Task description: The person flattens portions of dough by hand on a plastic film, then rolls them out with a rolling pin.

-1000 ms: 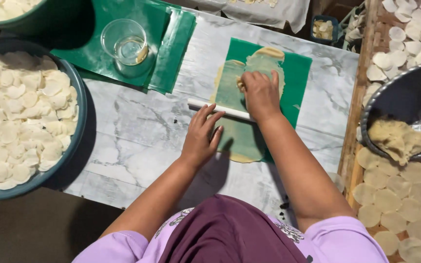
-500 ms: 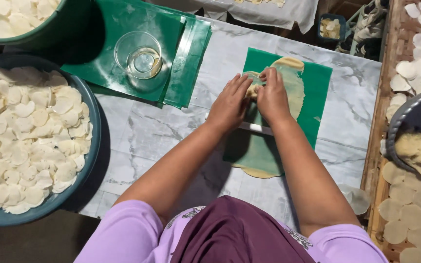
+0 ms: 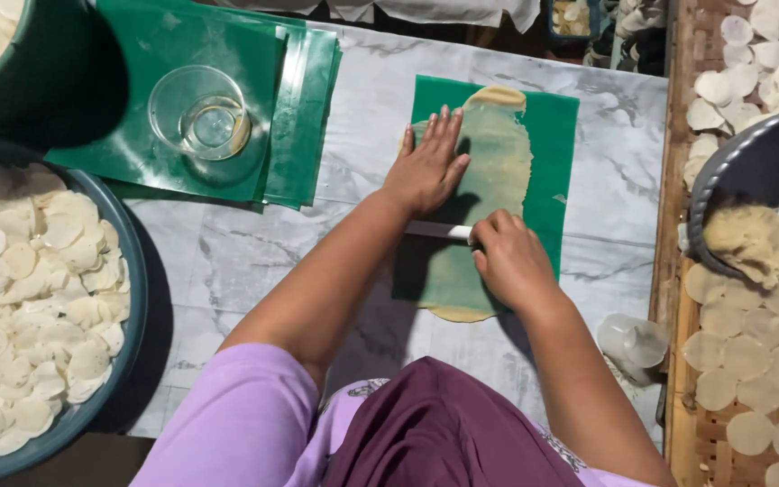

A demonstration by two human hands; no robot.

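I take the green plastic sheet (image 3: 559, 171) on the marble table (image 3: 254, 261) as my landmark. A long strip of rolled dough (image 3: 498, 162) lies down its middle, running past both its far and near edges. My left hand (image 3: 427, 167) lies flat and open on the sheet's left part, fingers spread over the dough, gripping nothing. A thin white rolling pin (image 3: 439, 231) crosses the sheet just near of that hand. My right hand (image 3: 511, 261) is curled around the pin's right end, over the near half of the dough. Left of the sheet I see a glass cup (image 3: 200, 122) on stacked green sheets (image 3: 304, 117), and further left a blue basin of dough discs (image 3: 33, 298). Right of the sheet, a metal bowl (image 3: 741, 171) holds a dough lump (image 3: 755, 242).
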